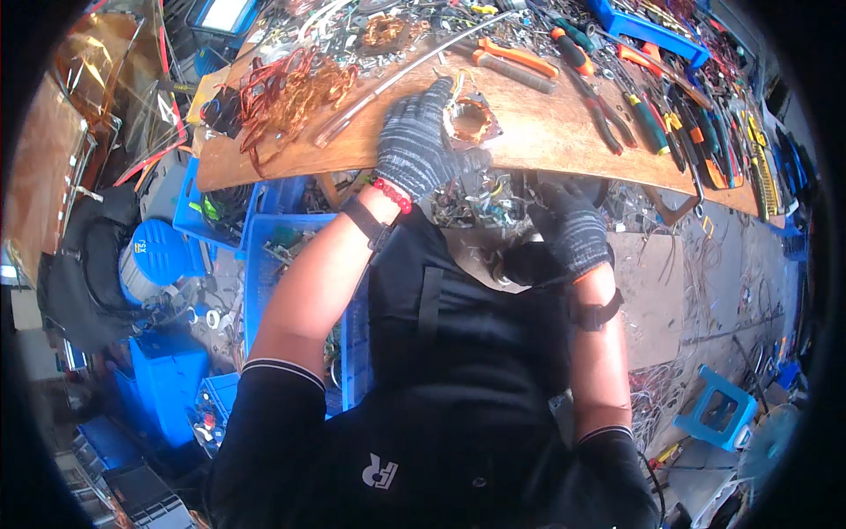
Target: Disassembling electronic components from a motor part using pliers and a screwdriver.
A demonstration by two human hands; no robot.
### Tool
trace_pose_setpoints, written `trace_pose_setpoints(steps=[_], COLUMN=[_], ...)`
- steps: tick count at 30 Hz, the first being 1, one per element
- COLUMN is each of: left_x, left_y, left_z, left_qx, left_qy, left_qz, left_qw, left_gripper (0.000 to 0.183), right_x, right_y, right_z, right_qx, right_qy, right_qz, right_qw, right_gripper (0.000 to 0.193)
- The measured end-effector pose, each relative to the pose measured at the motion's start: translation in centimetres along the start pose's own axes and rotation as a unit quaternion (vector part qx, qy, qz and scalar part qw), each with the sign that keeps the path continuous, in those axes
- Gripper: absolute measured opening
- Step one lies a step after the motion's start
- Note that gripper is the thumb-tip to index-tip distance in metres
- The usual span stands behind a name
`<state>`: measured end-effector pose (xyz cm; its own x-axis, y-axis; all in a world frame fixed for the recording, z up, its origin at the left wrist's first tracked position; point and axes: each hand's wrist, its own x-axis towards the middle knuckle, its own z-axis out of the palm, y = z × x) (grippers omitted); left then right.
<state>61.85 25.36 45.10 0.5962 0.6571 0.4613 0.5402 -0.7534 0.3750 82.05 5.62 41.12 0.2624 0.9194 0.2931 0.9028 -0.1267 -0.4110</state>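
My left hand (419, 141), in a grey striped glove, rests at the front of the wooden table. Its fingers and thumb close around the left side of a motor stator (471, 121), a squarish metal core with a ring of copper windings inside. The stator lies on the tabletop near the edge. My right hand (575, 229), in a matching glove, is lower, by the table's front edge and in front of my body. Its fingers are dark and blurred, so their shape and anything in them cannot be made out.
Copper wire (295, 93) lies heaped at the table's left. A long metal rod (410, 79) and an orange-handled tool (515, 62) lie behind the stator. Pliers (608, 115) and screwdrivers (648, 123) crowd the right side. Blue crates (256, 291) stand below left; a blue stool (716, 410) stands lower right.
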Motion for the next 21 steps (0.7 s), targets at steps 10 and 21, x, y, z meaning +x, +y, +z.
trace_pose_setpoints(steps=[10, 21], left_x=[0.1, -0.6], left_y=[-2.3, -2.0], left_z=[-0.1, 0.3], left_qx=[-0.099, -0.106], left_qy=[-0.043, 0.000], left_qz=[0.033, -0.001], left_qw=[0.994, 0.994], left_gripper=[0.113, 0.091], right_x=[0.3, -0.5], right_y=[-0.8, 0.9], right_z=[-0.5, 0.4], right_qx=[-0.026, -0.036], right_qy=[-0.016, -0.074], right_qz=[0.017, 0.001], right_qw=[0.999, 0.997], right_gripper=[0.025, 0.023])
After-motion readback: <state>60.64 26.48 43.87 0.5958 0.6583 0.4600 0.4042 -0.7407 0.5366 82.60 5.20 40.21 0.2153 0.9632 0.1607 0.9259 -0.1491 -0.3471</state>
